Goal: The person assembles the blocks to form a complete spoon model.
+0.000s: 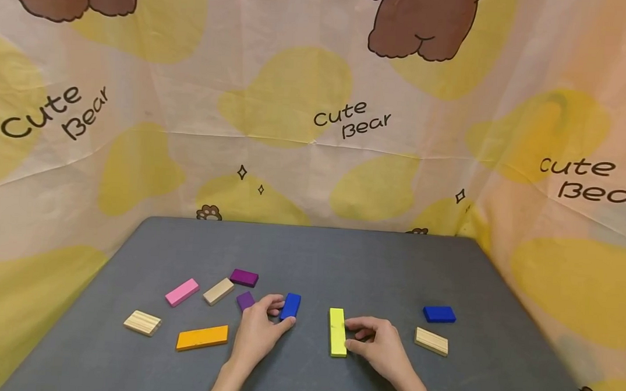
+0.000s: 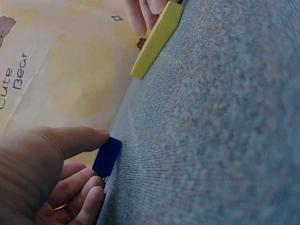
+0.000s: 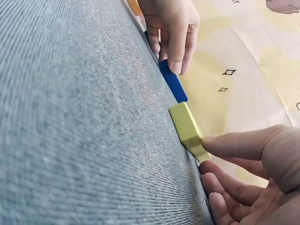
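Near the table's middle, my left hand (image 1: 259, 328) holds a small blue block (image 1: 290, 306), lying flat. Its thumb is at the near end and its curled fingers along the left side; part of that side is hidden. In the left wrist view the blue block (image 2: 107, 156) shows between thumb and fingertips. To its right lies a longer yellow-green block (image 1: 337, 333). My right hand (image 1: 381, 343) touches that block's right long side with thumb and forefinger, not around it. In the right wrist view the thumb meets the yellow-green block (image 3: 185, 124) while the other fingers bend loosely.
Left of my left hand lie an orange block (image 1: 202, 337), a pink block (image 1: 181, 292), two plain wooden blocks (image 1: 218, 291) and two purple blocks (image 1: 244, 277). Right of my right hand are another blue block (image 1: 439, 314) and a wooden block (image 1: 431, 341). A printed cloth hangs behind the grey table.
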{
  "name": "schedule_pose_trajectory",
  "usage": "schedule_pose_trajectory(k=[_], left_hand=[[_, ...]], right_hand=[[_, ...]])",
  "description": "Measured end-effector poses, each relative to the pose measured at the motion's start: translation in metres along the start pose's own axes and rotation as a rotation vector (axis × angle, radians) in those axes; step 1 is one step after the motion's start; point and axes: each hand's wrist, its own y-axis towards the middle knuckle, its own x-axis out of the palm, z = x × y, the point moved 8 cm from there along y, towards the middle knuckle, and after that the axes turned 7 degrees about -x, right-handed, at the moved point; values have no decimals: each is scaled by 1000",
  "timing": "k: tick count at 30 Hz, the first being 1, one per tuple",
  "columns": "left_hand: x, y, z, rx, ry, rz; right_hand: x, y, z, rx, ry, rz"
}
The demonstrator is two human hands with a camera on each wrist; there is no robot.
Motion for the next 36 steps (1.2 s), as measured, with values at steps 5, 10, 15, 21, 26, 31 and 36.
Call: schedule_pose_trajectory(k=[5, 10, 15, 21, 26, 31, 36], left_hand=[[1, 0, 1, -10, 14, -16], [3, 0, 2, 5, 17, -19], [6, -1, 2, 21, 16, -17], [7, -1, 1, 19, 23, -17], [7, -1, 2, 28, 27, -3], [5, -2, 4, 24, 47, 3], [2, -4, 4, 22, 60, 1]], right_hand=[[0, 0, 0, -3, -19, -7], [1, -1, 0, -11, -41, -26], [2, -2, -1, -18, -38, -48], [2, -2, -3, -8, -35, -50], [2, -1, -4, -12, -36, -48], [3, -1, -2, -16, -30, -46], [5, 0, -1, -20, -26, -51]])
